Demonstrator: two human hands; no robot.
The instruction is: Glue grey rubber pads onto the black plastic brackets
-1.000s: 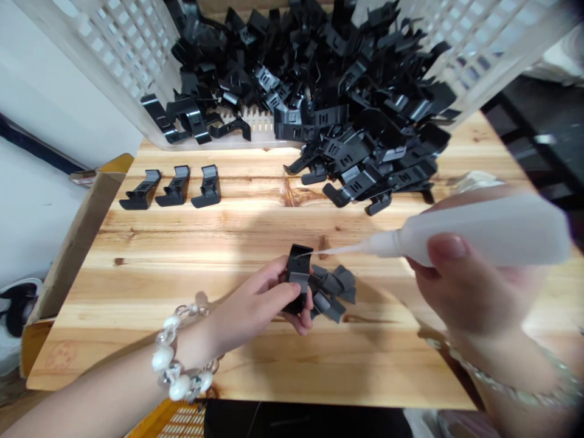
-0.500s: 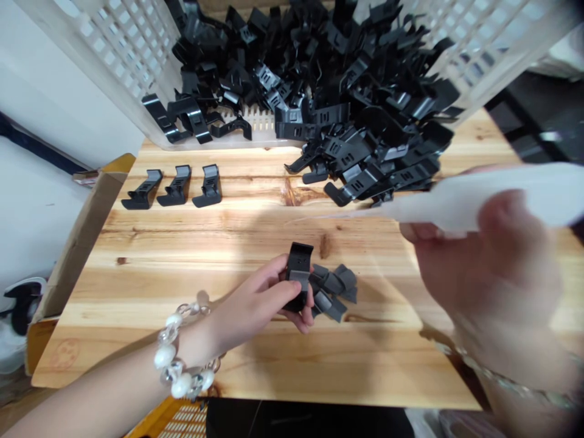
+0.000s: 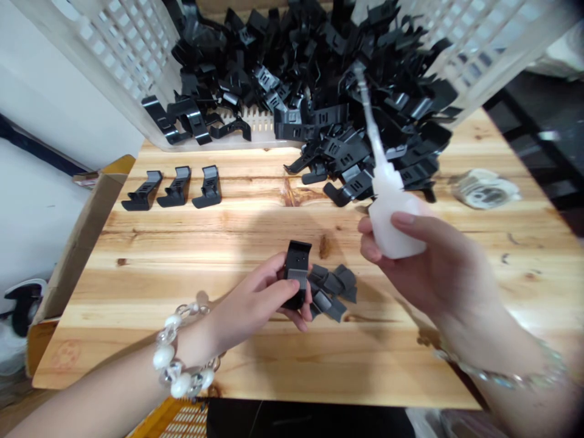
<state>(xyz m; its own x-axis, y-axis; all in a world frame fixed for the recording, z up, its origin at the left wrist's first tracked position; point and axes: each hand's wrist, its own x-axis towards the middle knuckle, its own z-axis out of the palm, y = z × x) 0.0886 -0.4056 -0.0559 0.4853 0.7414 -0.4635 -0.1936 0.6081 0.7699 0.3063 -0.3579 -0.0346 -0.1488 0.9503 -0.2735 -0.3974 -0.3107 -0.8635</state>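
My left hand (image 3: 255, 295) holds a black plastic clip (image 3: 297, 274) upright between thumb and fingers. Right beside that clip, a small pile of grey pads (image 3: 332, 292) lies on the wooden table (image 3: 219, 359). My right hand (image 3: 424, 267) is shut on a white plastic squeeze bottle (image 3: 392, 225), whose long thin nozzle (image 3: 369, 115) points up and away, over a heap of black clips (image 3: 365, 146). The nozzle touches nothing I can see. Several more clips spill from that heap onto the table.
Three black clips (image 3: 173, 188) stand in a row at the table's far left. A white lattice crate (image 3: 123, 55) holds the heap. A tape roll (image 3: 484, 190) lies at right. A cardboard box (image 3: 77, 225) edges the left side, and a yellow crate (image 3: 180, 420) sits below the front edge.
My right hand has swung the bottle from lying sideways to nozzle up, drawing it back from the clip. A tape roll now shows at right. My left hand and its clip have barely moved.
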